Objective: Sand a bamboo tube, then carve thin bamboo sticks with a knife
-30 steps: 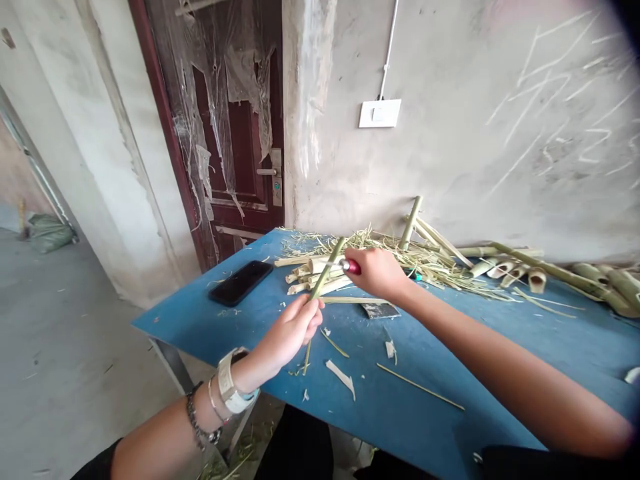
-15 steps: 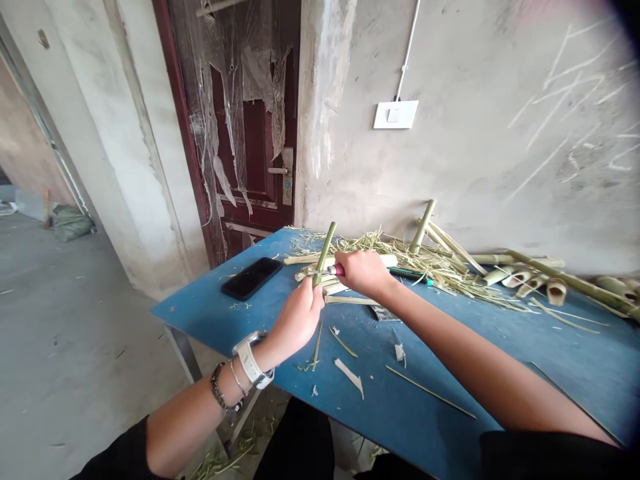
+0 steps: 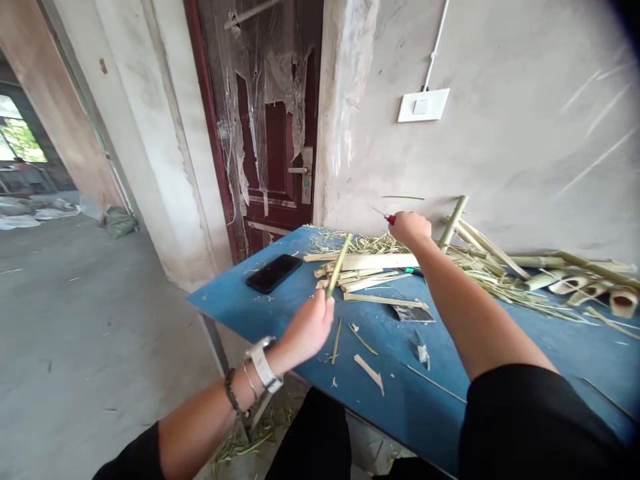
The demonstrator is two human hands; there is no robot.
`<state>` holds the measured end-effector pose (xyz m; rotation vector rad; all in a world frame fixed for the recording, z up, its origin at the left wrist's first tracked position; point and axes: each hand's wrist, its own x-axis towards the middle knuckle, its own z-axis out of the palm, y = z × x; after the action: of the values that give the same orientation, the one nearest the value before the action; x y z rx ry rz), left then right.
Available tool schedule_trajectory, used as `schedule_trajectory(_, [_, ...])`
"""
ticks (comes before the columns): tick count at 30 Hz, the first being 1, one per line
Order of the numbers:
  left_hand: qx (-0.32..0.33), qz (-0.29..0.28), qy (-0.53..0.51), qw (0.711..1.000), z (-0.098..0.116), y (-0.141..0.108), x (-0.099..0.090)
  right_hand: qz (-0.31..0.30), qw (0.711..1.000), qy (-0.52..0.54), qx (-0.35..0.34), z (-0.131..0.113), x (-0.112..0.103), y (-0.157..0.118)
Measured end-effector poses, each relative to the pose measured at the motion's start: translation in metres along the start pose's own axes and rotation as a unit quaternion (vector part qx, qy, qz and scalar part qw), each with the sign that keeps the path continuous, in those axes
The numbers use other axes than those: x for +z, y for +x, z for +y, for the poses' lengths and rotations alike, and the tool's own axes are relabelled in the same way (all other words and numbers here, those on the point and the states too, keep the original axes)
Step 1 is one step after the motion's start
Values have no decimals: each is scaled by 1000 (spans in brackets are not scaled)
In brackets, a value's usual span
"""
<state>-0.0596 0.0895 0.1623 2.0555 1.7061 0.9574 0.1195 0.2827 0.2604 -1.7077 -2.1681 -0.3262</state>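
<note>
My left hand (image 3: 313, 323) is closed around the lower end of a green bamboo strip (image 3: 340, 263), which points up and slightly to the right over the table. Farther off, my right hand (image 3: 411, 228) grips a knife by its red handle (image 3: 391, 219), its thin blade pointing left, apart from the strip. A thin green shaving (image 3: 403, 197) shows in front of the wall, just above the blade. Split bamboo pieces (image 3: 370, 279) lie on the table beyond my left hand.
A black phone (image 3: 274, 273) lies on the blue table (image 3: 225, 300), left of the bamboo. Heaped shavings (image 3: 480, 275) and bamboo tubes (image 3: 580, 283) line the wall side. A dark flat piece (image 3: 413, 313) and scattered slivers (image 3: 369, 375) lie nearer me.
My right hand has swung the knife up and away from the strip, toward the wall. A shaving now appears above the blade. The view has shifted left.
</note>
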Motion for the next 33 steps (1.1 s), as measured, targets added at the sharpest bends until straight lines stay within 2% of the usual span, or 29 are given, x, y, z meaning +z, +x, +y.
schedule_trajectory(2, [-18,15,9,1000,-7,3,-2,-1,1000,-8,28,17,1,0])
schedule_trajectory(4, [-23,16,24,999,-12,11,-4,-7,1000,-13,21,20,5,-11])
schedule_trajectory(11, [-10,50,13,999,-11,33,3,-16,990,-15,-139,-29,16,-92])
schedule_trajectory(15, [-8,47,19,999,1,34,7,-16,983,-26,-181,-46,20,-111])
schedule_trajectory(20, [-3,73,107,992,15,33,9,-25,987,-45,-150,-47,26,-93])
schedule_trajectory(25, [-22,101,172,980,15,32,10,-21,991,-49,-126,-49,29,-60])
schedule_trajectory(30, [-48,82,205,974,13,17,15,-27,996,-52,-72,-48,30,-24])
schedule_trajectory(33, [-67,75,223,970,12,11,12,-33,996,-49,-71,-52,33,-11])
